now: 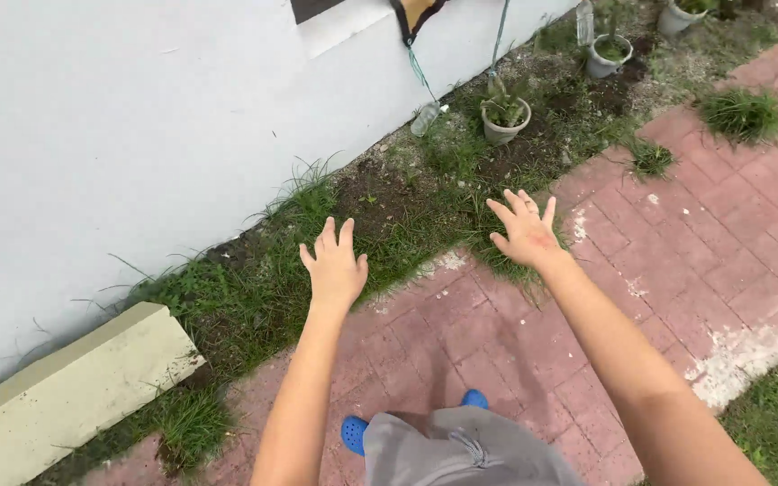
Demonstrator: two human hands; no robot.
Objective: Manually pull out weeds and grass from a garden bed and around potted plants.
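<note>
We hold both arms out over the red brick path (pixel 677 261). Our left hand (pixel 333 268) and right hand (pixel 526 232) are spread wide, fingers apart, holding nothing. Nearest them is the strip of grass (pixel 407 236) and bare soil along the white wall (pixel 119 135). Further along stand grey plant pots (pixel 504 119), with what may be a clear bottle (pixel 425 119) hanging by a cord. A pale concrete block (pixel 65 387) lies left.

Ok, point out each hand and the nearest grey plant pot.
left hand (pixel 335 270), head view, back of hand
right hand (pixel 528 236), head view, back of hand
round grey plant pot (pixel 503 131), head view, outer wall
</note>
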